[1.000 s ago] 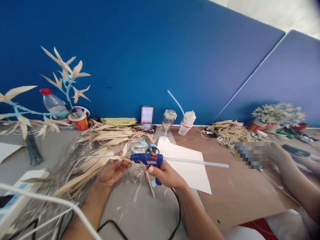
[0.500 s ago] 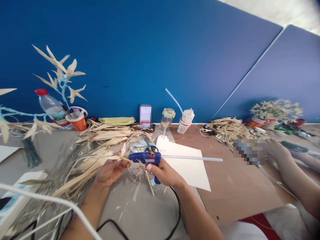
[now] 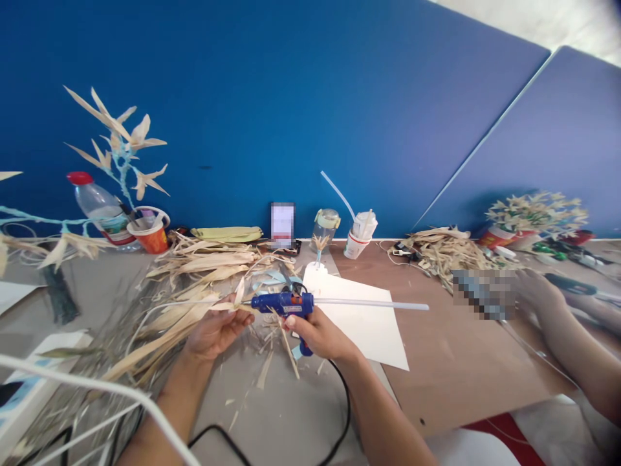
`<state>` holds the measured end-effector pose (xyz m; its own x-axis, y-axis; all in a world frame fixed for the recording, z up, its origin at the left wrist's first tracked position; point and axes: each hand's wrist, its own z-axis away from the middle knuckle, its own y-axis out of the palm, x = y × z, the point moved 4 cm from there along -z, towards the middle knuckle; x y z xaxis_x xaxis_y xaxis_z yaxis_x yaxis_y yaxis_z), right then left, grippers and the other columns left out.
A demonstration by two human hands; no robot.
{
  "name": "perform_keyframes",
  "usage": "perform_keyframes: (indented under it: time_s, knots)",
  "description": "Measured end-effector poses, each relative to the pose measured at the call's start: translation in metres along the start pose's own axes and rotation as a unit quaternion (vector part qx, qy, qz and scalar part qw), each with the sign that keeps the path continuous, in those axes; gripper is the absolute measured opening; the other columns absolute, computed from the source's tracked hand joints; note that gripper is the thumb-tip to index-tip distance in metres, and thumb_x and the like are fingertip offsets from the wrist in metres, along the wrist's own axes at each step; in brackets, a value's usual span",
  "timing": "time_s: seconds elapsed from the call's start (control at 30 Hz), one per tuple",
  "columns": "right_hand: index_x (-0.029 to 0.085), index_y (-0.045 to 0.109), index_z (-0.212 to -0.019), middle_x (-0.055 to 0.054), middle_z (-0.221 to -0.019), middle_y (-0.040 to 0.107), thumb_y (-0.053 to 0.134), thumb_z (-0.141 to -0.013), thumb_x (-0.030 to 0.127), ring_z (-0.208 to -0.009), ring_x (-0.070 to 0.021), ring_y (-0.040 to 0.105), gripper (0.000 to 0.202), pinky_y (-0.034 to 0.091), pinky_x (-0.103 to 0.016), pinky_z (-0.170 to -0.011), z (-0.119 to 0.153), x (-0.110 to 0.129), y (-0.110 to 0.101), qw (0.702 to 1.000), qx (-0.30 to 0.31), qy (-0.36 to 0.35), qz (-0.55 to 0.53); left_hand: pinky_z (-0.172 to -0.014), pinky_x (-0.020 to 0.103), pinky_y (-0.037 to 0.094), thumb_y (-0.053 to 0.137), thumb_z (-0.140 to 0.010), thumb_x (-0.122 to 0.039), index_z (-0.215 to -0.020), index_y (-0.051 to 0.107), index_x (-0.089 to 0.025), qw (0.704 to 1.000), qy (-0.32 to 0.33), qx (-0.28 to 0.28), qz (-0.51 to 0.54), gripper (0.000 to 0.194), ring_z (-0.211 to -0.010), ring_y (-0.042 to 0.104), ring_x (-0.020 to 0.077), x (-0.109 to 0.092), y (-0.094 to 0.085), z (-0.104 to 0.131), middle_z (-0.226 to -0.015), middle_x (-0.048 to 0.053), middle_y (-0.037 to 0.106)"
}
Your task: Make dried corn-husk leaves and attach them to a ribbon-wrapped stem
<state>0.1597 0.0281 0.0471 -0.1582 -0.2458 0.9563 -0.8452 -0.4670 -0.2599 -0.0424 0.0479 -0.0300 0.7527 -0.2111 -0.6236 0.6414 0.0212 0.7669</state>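
A blue glue gun lies level in the middle, with a long clear glue stick out of its back end. My right hand is wrapped round the gun's handle. The nozzle points left and meets a pale husk piece, which my left hand pinches between its fingers. Whether the nozzle touches the husk is too small to tell. Under the gun are husk scraps, and behind the hands lies a pile of dried husks.
White paper lies right of centre. At the back stand a phone, a jar, and paper cups. A husk plant rises at left beside a bottle. Another person's hand is at right, and a power strip at left.
The glue gun has shifted very slightly, its glue stick's free end a little higher and further left. Both hands keep their holds.
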Motion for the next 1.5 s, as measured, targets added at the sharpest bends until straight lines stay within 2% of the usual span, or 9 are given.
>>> perform_keyframes:
  time_s: [0.17, 0.37, 0.6, 0.8, 1.03, 1.23, 1.5]
  knots:
    - [0.019, 0.050, -0.074, 0.001, -0.069, 0.045, 0.047, -0.087, 0.048, -0.066, -0.0127, 0.040, 0.032, 0.038, -0.025, -0.063, -0.0003, -0.0008, 0.0006, 1.000, 0.001, 0.000, 0.002, -0.065, 0.034, 0.050, 0.082, -0.057, -0.011, -0.055, 0.065, -0.013, 0.999, 0.006, 0.034, -0.022, 0.017, -0.052, 0.051, 0.0127, -0.0004, 0.0025, -0.0005, -0.047, -0.001, 0.053]
    - [0.018, 0.050, -0.074, 0.002, -0.070, 0.044, 0.047, -0.089, 0.044, -0.066, -0.0119, 0.039, 0.030, 0.036, -0.024, -0.061, -0.0011, -0.0002, 0.0005, 1.000, 0.003, -0.012, 0.000, -0.065, 0.036, 0.049, 0.076, -0.062, -0.008, -0.058, 0.065, -0.014, 0.999, 0.005, 0.028, -0.020, 0.014, -0.053, 0.053, 0.0142, 0.0005, -0.0028, -0.0027, -0.048, -0.002, 0.052]
    - [0.019, 0.049, -0.074, 0.003, -0.067, 0.038, 0.047, -0.089, 0.044, -0.062, -0.0112, 0.035, 0.030, 0.033, -0.023, -0.057, 0.0010, -0.0010, 0.0016, 1.000, 0.006, -0.003, 0.005, -0.063, 0.034, 0.048, 0.078, -0.061, -0.009, -0.057, 0.064, -0.014, 0.999, 0.011, 0.040, -0.021, 0.015, -0.052, 0.051, 0.0136, 0.0001, -0.0010, -0.0028, -0.047, -0.002, 0.050]
    - [0.018, 0.053, -0.076, 0.002, -0.068, 0.042, 0.049, -0.088, 0.044, -0.063, -0.0114, 0.037, 0.029, 0.035, -0.023, -0.058, 0.0003, -0.0006, 0.0010, 1.000, -0.003, -0.015, -0.009, -0.065, 0.036, 0.047, 0.076, -0.062, -0.007, -0.059, 0.065, -0.015, 0.999, 0.005, 0.029, -0.021, 0.014, -0.054, 0.052, 0.0143, -0.0001, -0.0015, -0.0023, -0.049, -0.002, 0.051]
    - [0.019, 0.046, -0.075, 0.003, -0.067, 0.038, 0.046, -0.089, 0.047, -0.062, -0.0110, 0.035, 0.032, 0.033, -0.023, -0.056, 0.0008, -0.0015, 0.0012, 1.000, 0.003, -0.004, 0.008, -0.063, 0.034, 0.047, 0.078, -0.063, -0.009, -0.052, 0.061, -0.014, 0.999, 0.009, 0.046, -0.017, 0.020, -0.053, 0.049, 0.0128, -0.0003, 0.0016, -0.0008, -0.049, -0.002, 0.050]
    - [0.019, 0.044, -0.074, 0.002, -0.068, 0.038, 0.046, -0.089, 0.048, -0.064, -0.0114, 0.035, 0.032, 0.032, -0.024, -0.057, 0.0002, -0.0018, 0.0004, 1.000, 0.006, -0.008, 0.013, -0.064, 0.034, 0.047, 0.078, -0.062, -0.010, -0.056, 0.062, -0.014, 0.998, 0.011, 0.048, -0.032, 0.017, -0.053, 0.050, 0.0134, -0.0004, 0.0013, -0.0011, -0.049, -0.002, 0.051]
    - [0.017, 0.053, -0.079, 0.001, -0.069, 0.045, 0.050, -0.088, 0.047, -0.066, -0.0122, 0.039, 0.031, 0.036, -0.024, -0.059, 0.0003, -0.0085, -0.0004, 1.000, -0.004, 0.008, -0.007, -0.063, 0.035, 0.047, 0.075, -0.062, -0.009, -0.057, 0.060, -0.014, 0.999, 0.006, 0.042, -0.026, 0.017, -0.053, 0.050, 0.0141, -0.0011, 0.0036, -0.0009, -0.049, -0.002, 0.049]
